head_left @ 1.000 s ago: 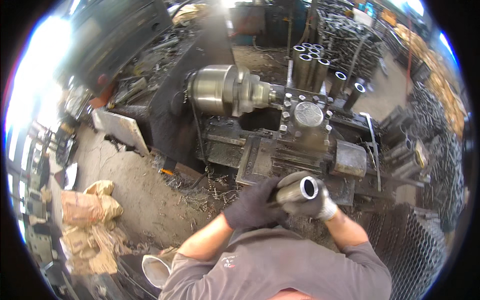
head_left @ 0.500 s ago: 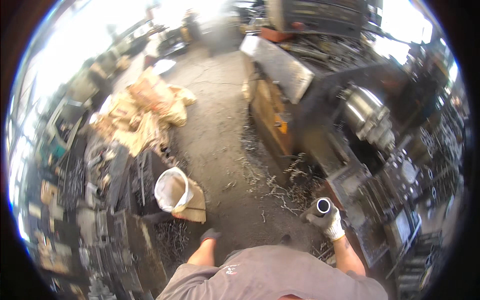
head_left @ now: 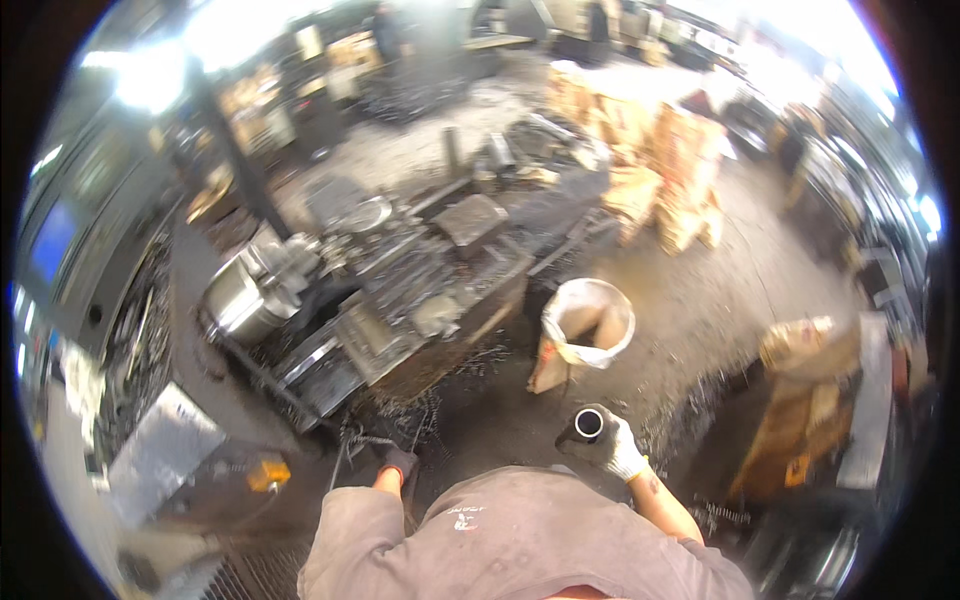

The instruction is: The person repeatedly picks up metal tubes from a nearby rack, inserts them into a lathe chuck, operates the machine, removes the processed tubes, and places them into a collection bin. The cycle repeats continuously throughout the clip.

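In my right hand (head_left: 613, 443), which wears a white glove with a dark palm, I grip a short metal tube (head_left: 589, 424). Its bright ring-shaped end faces up and shows a dark bore. My left hand (head_left: 399, 461), in a dark glove, hangs low near the front of a lathe (head_left: 385, 345); its fingers are too dark and blurred to make out. Ahead of the tube stands an open sack (head_left: 550, 368) with a white rolled rim, beside the lathe's end.
A shiny lathe chuck (head_left: 245, 300) sits at the left. Yellowish paper sacks (head_left: 685, 170) stand on the floor (head_left: 770, 240) at the back right. Metal shavings (head_left: 400, 410) lie under the lathe. A brown machine cabinet (head_left: 800, 430) is on the right.
My body has turned to the right, away from one machine toward another lathe. The sack has shifted from left to right of centre. The tube stays in my right hand.
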### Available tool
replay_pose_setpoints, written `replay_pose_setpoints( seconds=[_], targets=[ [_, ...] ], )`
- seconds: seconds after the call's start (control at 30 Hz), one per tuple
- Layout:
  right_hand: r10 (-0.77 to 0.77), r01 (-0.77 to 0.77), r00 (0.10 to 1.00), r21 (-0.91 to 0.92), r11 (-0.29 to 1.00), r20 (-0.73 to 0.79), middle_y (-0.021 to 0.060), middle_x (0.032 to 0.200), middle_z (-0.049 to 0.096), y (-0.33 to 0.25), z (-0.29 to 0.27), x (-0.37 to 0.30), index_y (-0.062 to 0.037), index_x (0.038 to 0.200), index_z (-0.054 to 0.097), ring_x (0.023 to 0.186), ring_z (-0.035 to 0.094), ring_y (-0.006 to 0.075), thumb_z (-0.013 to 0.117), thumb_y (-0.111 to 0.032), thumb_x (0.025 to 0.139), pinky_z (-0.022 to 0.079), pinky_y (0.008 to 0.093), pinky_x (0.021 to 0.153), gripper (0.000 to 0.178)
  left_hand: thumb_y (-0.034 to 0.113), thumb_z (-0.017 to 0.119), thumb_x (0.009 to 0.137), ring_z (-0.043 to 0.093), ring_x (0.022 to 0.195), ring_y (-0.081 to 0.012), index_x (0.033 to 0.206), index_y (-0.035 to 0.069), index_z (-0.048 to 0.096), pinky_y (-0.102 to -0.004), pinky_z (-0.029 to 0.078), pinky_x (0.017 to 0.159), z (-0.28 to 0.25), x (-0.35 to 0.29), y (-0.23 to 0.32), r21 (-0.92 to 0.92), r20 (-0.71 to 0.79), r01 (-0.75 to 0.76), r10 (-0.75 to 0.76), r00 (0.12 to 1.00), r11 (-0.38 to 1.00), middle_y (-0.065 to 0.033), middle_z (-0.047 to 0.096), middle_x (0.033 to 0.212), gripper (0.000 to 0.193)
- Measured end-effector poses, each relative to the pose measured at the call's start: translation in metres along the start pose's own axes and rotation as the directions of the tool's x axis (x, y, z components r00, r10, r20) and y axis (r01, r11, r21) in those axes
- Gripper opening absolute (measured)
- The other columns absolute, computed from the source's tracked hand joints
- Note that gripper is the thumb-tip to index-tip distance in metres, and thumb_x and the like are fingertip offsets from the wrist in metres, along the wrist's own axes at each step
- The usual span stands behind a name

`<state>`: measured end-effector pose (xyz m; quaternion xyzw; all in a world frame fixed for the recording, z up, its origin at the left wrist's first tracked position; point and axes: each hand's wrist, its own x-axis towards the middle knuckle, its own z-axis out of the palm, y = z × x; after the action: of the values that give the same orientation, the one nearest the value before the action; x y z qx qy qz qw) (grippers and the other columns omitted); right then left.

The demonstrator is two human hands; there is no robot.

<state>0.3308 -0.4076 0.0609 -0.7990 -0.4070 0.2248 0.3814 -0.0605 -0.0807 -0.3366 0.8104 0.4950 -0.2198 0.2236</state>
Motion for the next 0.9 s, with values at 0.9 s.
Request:
replay_pose_setpoints(
  seconds=[0.9],
  targets=[
    [-0.691, 0.757, 0.274, 0.293, 0.584, 0.669, 0.0176, 0.104, 0.079, -0.202, 0.038, 0.438, -0.0068, 0.105, 0.08, 0.091, 0.078, 0.0339, 0.083, -0.018, 0.082, 0.063, 0.0432, 0.082, 0.026, 0.043, 0.048, 0.113, 0.063, 0.13, -0.0387, 0.148, -0.001, 0.055, -0.0449, 0.049, 0.108, -0.112, -0.208, 0.011, -0.996, 0.014, -0.085, -0.879, -0.477, 0.031, -0.021, 0.061, 0.15, 0.057]
  ],
)
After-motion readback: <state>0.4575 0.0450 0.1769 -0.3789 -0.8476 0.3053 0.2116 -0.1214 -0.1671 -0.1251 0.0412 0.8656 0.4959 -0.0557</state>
